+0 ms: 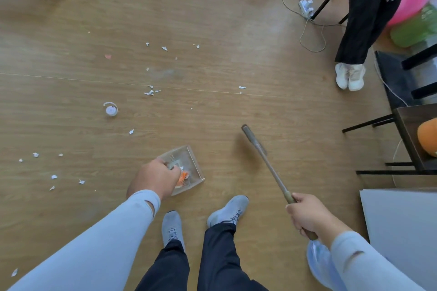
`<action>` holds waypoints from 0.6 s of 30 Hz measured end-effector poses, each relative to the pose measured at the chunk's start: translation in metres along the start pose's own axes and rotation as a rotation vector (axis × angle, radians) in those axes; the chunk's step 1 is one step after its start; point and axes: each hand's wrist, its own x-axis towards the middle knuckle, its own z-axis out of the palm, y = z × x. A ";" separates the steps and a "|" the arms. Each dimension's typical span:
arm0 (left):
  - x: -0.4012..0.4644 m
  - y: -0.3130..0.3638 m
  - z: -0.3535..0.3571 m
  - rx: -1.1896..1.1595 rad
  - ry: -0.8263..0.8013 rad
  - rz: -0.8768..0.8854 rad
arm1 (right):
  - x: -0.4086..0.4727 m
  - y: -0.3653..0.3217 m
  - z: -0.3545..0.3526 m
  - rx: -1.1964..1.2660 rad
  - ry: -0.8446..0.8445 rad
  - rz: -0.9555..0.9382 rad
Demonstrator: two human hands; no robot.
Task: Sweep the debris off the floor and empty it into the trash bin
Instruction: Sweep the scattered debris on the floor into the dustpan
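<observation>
**Dustpan and broom being held over a littered floor**

A clear dustpan [186, 168] is being gripped by the left hand [153, 179], the fingers curled round its near end; the handle itself is being hidden by the hand. Orange and white scraps [183, 177] are lying in the pan, right beside the fingertips. A broom [264, 160] is being held by the right hand [307, 215], whose fingers are wrapped tightly round the lower part of the handle, while the dark head is being pointed forward and left, just to the right of the pan and apart from it.

White paper scraps [150, 92] are being left scattered over the wooden floor [212, 30] ahead and to the left of the pan, and a small round lid [110, 109] is lying among them. Broad bare floor is being shown ahead. The right side is being crowded by a black table frame [402, 125], a white cable [309, 30] and a second person's legs [357, 30]. Grey shoes [227, 210] are standing just behind the pan.
</observation>
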 end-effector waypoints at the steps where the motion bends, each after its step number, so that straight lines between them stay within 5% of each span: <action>1: 0.000 0.000 0.000 -0.007 -0.002 -0.003 | 0.010 -0.004 0.006 -0.050 0.021 0.013; 7: -0.001 0.001 0.004 0.009 0.022 0.017 | -0.001 -0.023 0.060 -0.185 -0.149 0.091; 11: -0.001 0.005 0.003 0.016 0.017 0.018 | -0.052 -0.021 0.087 -0.030 -0.311 0.080; 18: 0.001 0.002 -0.002 0.010 -0.006 0.025 | -0.064 0.020 0.013 0.305 -0.395 0.115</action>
